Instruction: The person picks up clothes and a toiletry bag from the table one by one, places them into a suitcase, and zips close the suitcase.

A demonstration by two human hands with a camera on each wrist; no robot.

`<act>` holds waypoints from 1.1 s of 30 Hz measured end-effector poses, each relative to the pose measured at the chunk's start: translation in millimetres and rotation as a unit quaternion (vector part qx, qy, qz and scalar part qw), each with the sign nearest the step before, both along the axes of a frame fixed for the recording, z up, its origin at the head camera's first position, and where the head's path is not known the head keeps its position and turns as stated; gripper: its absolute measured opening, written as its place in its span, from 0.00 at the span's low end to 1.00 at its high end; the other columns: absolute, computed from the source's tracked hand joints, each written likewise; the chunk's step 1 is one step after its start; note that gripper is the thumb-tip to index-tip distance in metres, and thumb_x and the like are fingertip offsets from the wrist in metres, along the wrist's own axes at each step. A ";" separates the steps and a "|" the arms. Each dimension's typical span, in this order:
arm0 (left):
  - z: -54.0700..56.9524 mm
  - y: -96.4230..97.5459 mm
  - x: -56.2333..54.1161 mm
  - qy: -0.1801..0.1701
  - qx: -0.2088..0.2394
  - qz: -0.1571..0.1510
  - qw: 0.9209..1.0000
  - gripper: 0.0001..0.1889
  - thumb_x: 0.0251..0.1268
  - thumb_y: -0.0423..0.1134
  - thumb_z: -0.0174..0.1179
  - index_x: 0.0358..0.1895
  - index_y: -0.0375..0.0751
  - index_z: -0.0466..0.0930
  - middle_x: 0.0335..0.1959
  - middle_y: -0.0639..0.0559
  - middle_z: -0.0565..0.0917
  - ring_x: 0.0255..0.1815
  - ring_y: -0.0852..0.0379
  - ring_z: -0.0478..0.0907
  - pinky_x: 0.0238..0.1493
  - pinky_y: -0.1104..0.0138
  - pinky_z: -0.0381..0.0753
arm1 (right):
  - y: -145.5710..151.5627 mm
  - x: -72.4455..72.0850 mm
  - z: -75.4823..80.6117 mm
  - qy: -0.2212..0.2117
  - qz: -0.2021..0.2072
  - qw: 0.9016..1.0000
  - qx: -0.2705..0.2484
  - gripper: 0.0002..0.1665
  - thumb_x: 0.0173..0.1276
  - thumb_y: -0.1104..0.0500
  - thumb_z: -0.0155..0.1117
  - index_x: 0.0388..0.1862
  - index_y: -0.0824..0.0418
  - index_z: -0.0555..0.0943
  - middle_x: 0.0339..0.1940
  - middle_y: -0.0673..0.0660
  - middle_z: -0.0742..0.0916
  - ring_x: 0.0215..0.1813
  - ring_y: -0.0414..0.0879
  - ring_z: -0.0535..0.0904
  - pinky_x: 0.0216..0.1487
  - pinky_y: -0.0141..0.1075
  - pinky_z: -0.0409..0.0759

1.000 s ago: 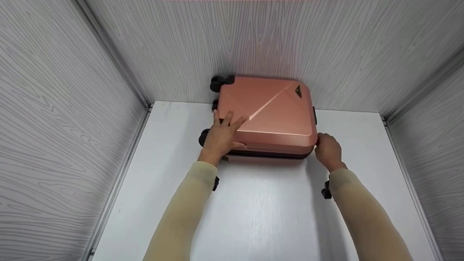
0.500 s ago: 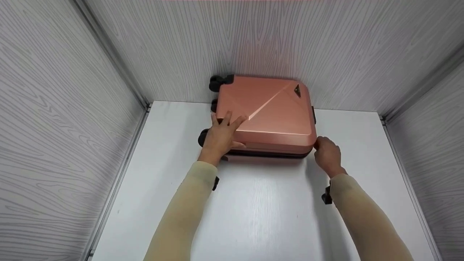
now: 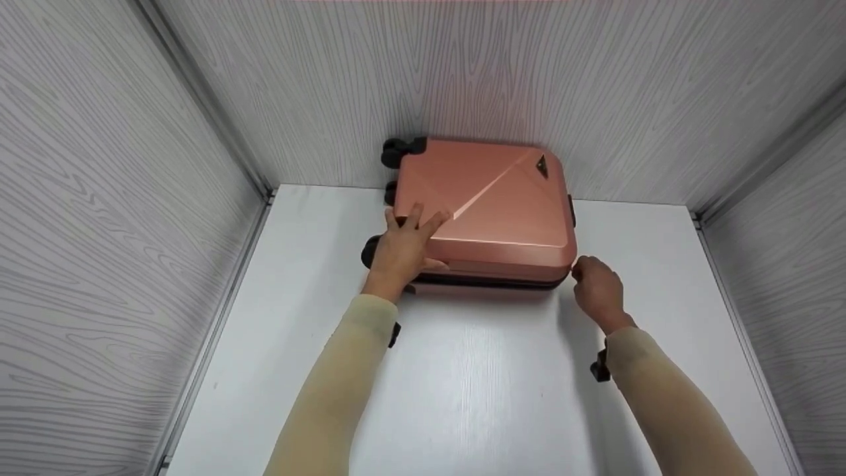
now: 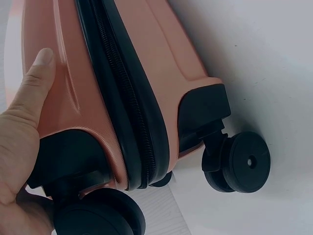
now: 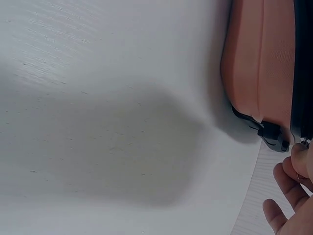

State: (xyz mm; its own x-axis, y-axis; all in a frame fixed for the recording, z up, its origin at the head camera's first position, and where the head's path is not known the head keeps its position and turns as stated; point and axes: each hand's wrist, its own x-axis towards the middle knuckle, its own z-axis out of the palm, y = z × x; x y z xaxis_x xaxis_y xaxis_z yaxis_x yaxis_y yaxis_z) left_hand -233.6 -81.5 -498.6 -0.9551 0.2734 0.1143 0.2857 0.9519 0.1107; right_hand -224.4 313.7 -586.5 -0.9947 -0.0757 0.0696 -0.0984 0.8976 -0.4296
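Left hand (image 3: 398,253) rests spread on suitcase (image 3: 492,198) | right hand (image 3: 599,288) pinches zipper pull (image 5: 305,142) (apparently) | weak bracing might cause sliding

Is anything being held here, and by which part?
The suitcase, seemingly by its zipper pull at one corner, pinched in the right hand; the left hand only rests, spread, on it near the wheels.

On one bench (image 3: 476,403) we count one suitcase (image 3: 489,192), by the far edge. On it we make out one triangular badge (image 3: 542,166) and at least three wheel units (image 3: 392,156). We also count one left hand (image 3: 400,252) and one right hand (image 3: 599,289), two sleeves (image 3: 334,390), two black wrist devices (image 3: 600,368) and three walls (image 3: 330,86).
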 end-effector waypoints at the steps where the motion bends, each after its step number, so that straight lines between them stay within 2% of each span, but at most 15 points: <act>1: -0.1 0.0 -0.1 0.000 -0.002 0.000 1.000 0.54 0.49 0.73 0.69 0.83 0.76 0.55 0.86 0.41 0.58 0.73 0.12 0.61 0.34 0.50 0.90 | -0.2 0.8 0.1 -0.002 -0.002 1.000 -0.002 0.06 0.70 0.73 0.56 0.39 0.66 0.79 0.38 0.65 0.84 0.40 0.60 0.80 0.44 0.57 0.77; 3: 0.0 -0.1 -0.5 0.001 -0.007 0.001 1.000 0.55 0.49 0.74 0.69 0.84 0.73 0.55 0.85 0.41 0.58 0.72 0.12 0.63 0.35 0.49 0.90 | -0.3 1.9 0.6 -0.007 -0.005 1.000 -0.005 0.07 0.70 0.73 0.56 0.40 0.66 0.79 0.38 0.64 0.84 0.40 0.59 0.80 0.44 0.56 0.77; 10: 0.8 0.6 -1.3 -0.010 0.005 0.017 1.000 0.62 0.45 0.76 0.71 0.84 0.53 0.58 0.83 0.34 0.57 0.73 0.15 0.64 0.48 0.46 0.89 | 1.2 4.4 -0.5 -0.003 -0.006 1.000 -0.013 0.06 0.71 0.73 0.56 0.40 0.66 0.79 0.39 0.65 0.85 0.40 0.60 0.80 0.44 0.57 0.77; 23: 0.4 1.5 -0.4 -0.026 0.001 0.030 0.999 0.64 0.44 0.77 0.70 0.85 0.54 0.55 0.84 0.35 0.55 0.74 0.17 0.66 0.50 0.46 0.89 | -0.6 15.0 -6.8 0.018 0.008 1.000 -0.015 0.05 0.76 0.70 0.57 0.39 0.66 0.80 0.38 0.64 0.85 0.40 0.60 0.81 0.45 0.57 0.79; 33: 1.4 1.7 0.1 -0.012 0.002 0.030 0.999 0.64 0.42 0.77 0.71 0.85 0.54 0.57 0.84 0.34 0.58 0.72 0.19 0.68 0.47 0.47 0.90 | -6.6 28.1 -12.9 0.048 0.002 0.998 -0.033 0.05 0.75 0.70 0.59 0.37 0.66 0.80 0.36 0.63 0.84 0.39 0.59 0.80 0.44 0.56 0.78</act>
